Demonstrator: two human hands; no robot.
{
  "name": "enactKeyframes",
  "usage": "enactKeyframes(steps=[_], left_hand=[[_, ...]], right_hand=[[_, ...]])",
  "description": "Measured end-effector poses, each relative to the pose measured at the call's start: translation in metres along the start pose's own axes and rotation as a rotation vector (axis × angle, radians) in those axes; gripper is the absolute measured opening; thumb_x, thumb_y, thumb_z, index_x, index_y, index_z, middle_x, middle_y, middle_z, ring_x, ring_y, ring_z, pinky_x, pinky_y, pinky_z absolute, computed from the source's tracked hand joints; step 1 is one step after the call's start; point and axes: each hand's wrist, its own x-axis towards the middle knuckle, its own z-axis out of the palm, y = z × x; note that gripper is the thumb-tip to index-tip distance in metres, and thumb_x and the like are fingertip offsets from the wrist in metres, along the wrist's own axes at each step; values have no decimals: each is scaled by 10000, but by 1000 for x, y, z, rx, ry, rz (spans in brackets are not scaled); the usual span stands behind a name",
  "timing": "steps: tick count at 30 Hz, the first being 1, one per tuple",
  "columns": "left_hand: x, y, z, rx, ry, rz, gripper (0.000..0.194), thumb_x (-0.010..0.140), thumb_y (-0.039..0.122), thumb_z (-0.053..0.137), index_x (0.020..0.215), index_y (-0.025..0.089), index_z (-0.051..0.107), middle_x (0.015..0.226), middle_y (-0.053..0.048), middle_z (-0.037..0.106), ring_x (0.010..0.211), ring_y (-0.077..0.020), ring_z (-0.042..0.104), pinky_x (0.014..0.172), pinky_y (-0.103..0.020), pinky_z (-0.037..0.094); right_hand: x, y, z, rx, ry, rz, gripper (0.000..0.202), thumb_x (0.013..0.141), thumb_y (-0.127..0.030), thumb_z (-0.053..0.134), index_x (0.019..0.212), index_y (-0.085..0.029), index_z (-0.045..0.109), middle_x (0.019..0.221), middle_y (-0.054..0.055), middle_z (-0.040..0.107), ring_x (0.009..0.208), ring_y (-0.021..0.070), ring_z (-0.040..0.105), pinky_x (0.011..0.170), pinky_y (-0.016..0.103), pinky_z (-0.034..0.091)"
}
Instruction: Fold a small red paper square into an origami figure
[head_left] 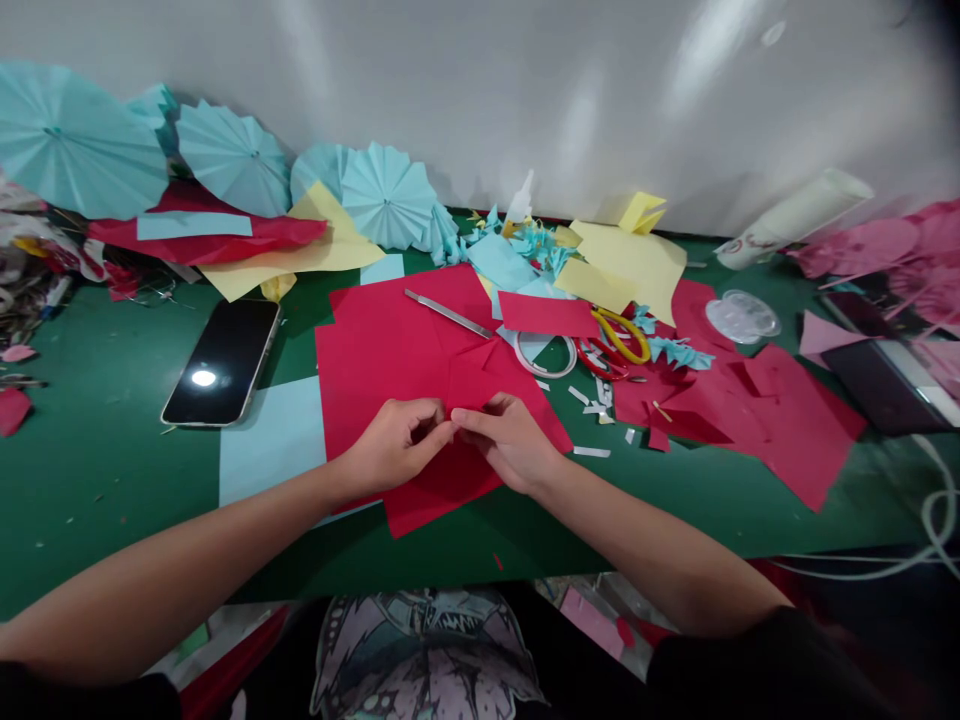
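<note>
Both of my hands meet over red paper sheets [382,370] stacked on the green table. My left hand [401,440] is closed, its thumb and fingers pinching the near edge of a folded piece of red paper [471,378]. From the other side, my right hand [514,440] pinches the same piece, the thumb tips almost touching. Some of the fold is hidden behind my fingers. Beyond the hands, a slim silver craft knife [448,313] lies on the red sheets. A roll of white tape [546,371] and yellow-handled scissors [622,335] lie to the right.
A phone [223,362] lies left, beside a light blue sheet [274,440]. Pleated blue paper fans [386,195] lean along the wall. Red scraps [802,420], a clear round lid [742,316] and a pale cylinder [795,220] are at right, near a white cable [934,510].
</note>
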Motion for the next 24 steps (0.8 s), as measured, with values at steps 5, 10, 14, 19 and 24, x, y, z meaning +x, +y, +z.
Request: enactKeyframes(steps=[5,10,14,19,24], left_hand=[[-1,-1,2,-44,-54,12,266,845,275,438,610,156,476,511,52,424,469,-60,371,442,-174,280],[-2,-2,2,-107,-107,-15,291,846,315,447,605,156,481,508,47,437,458,-59,381,433,-175,282],[-2,-1,1,-124,-119,-12,298,848,319,454,601,154,474,525,38,467,472,-60,406,439,-174,295],[-1,-1,0,-147,-144,-19,295,848,302,456,592,155,463,528,35,467,475,-59,404,439,-172,294],[0,-1,-2,-166,-157,-29,297,848,301,451,587,158,446,527,35,458,478,-60,400,444,-176,297]], right_hand=[[0,-2,0,1,35,4,213,473,-236,812,481,-162,613,509,-20,615,521,96,556,563,258,430],[2,-6,-3,45,88,-39,222,499,-217,804,490,-172,587,487,-51,572,481,71,496,518,240,375],[6,-12,-9,38,114,-41,241,511,-250,805,499,-172,577,507,-49,578,498,73,508,516,234,365],[12,-20,-16,54,202,-53,283,497,-273,807,480,-181,539,504,-58,563,505,75,512,501,225,349],[15,-22,-19,43,258,-82,256,493,-302,803,552,-187,581,541,-54,565,522,79,504,512,231,375]])
